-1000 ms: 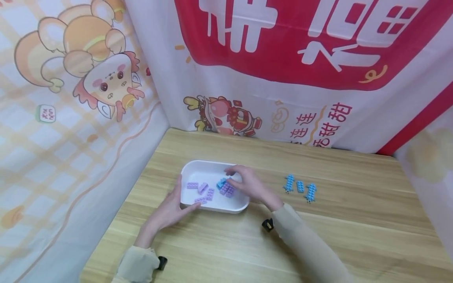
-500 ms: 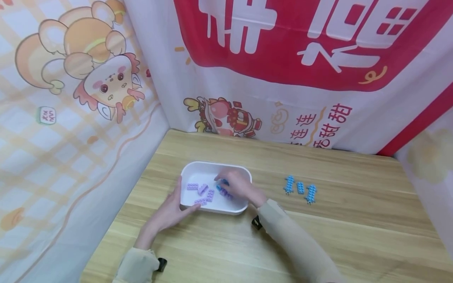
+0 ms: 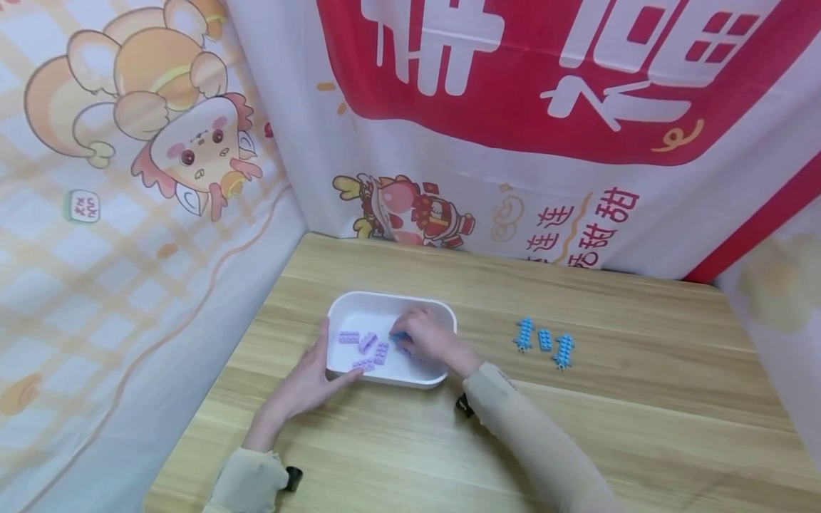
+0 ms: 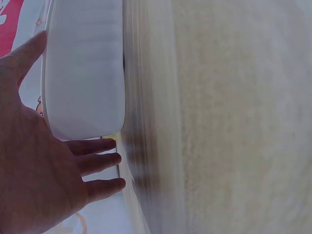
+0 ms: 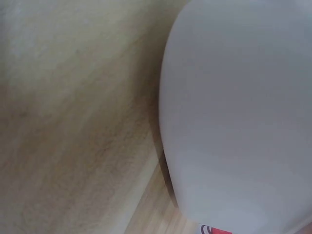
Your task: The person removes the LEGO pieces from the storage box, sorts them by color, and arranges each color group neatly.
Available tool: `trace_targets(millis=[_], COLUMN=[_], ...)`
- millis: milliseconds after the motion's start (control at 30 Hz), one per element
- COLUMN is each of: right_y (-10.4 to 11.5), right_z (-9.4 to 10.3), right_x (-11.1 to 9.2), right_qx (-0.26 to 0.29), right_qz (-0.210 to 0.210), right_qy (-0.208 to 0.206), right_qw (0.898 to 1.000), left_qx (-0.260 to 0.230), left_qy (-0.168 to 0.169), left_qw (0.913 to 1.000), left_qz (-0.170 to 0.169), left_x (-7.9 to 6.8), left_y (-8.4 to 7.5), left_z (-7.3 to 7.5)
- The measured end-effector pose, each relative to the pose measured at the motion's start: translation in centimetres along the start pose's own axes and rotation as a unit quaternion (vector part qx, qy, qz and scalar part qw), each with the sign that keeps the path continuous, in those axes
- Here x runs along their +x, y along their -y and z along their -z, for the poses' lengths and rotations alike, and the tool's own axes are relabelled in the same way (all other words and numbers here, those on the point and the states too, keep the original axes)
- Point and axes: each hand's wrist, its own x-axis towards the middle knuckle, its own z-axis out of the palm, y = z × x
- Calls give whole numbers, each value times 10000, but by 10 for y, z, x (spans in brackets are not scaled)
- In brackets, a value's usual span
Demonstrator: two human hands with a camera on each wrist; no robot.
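In the head view, a white tray (image 3: 378, 301) holds several light purple building bricks (image 3: 349, 338). My left hand (image 3: 308, 377) spans the tray's left end. In the left wrist view the thumb touches the rim while the straight fingers (image 4: 100, 163) lie along the end wall. Inside the tray's right half is my right hand (image 3: 428, 335), its fingers curled and pinching a blue building brick (image 3: 398, 335). That brick is mostly covered by the fingers, as are purple bricks just below them. The right wrist view has only the tray's outer wall (image 5: 234, 117), not the fingers.
To the tray's right, a small blue brick (image 3: 544, 340) lies between two longer blue pieces with side knobs, one on the left (image 3: 524, 335) and another on the right (image 3: 564, 352). Printed cloth (image 3: 410, 142) hangs behind the wooden table (image 3: 398, 449).
My right hand has moved left and down into the tray, and its fingers have closed on the blue brick there. The left hand and the tray have barely moved.
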Motion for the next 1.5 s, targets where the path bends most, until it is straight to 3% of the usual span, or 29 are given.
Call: trace_targets(millis=[167,333,633,1033,1500], right_y=[0,-1,-6,-4,-4], right_z=[-2,-2,-3,-1,1], right_x=[-2,-3,-5,-7,-10], right_qx=[43,390,604,995,1740], right_qz=[-98,-161,208,-76,-183], right_qy=[-83,-447,-1120,-1138,-1493], right_qw=[9999,9981,9917,9885,9732], left_qx=[-50,4,9,38,-23], left_qy=[6,6,44,67,76], left_qw=[10000,10000,10000,10000,10000], left_qz=[-46,-68,-32,1,-15], left_x=[-1,0,1,1,1], left_y=[-1,-1,0,-1,0], left_z=[-1,-1,0,0,-1])
